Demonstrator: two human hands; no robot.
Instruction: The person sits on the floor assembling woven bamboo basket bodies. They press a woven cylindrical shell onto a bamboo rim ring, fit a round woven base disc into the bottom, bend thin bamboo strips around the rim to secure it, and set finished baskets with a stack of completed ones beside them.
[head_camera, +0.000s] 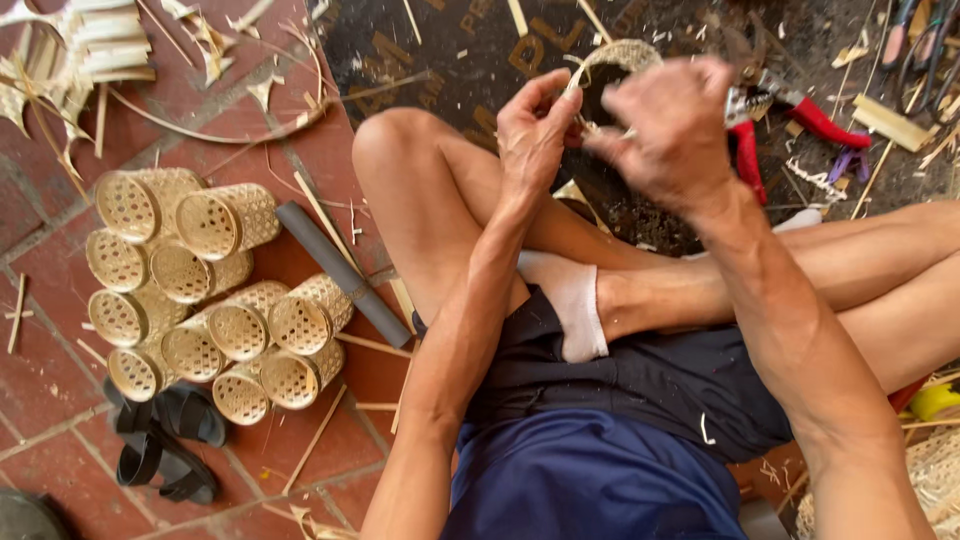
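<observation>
Both hands were up over the crossed legs, working one small woven basket (620, 62). Left hand (535, 125) was pinched shut on a thin bamboo strip (575, 88) at the basket rim, thumb and forefinger closed on it. Right hand (668, 125) was curled closed at the lower rim; what exactly it gripped was hidden behind its knuckles, likely the basket wall or a strip end. Basket sat just beyond and between the fingertips, touching both hands, mouth tilted toward the camera. Risks, as I judged them: the strip could kink or snap if bent too sharply at the rim; a sliver could split off into a fingertip; the grip could slip and loosen the weave. Red-handled pliers (775, 105) lay just beside the right hand, finished baskets (215, 300) well apart on the tiles.
</observation>
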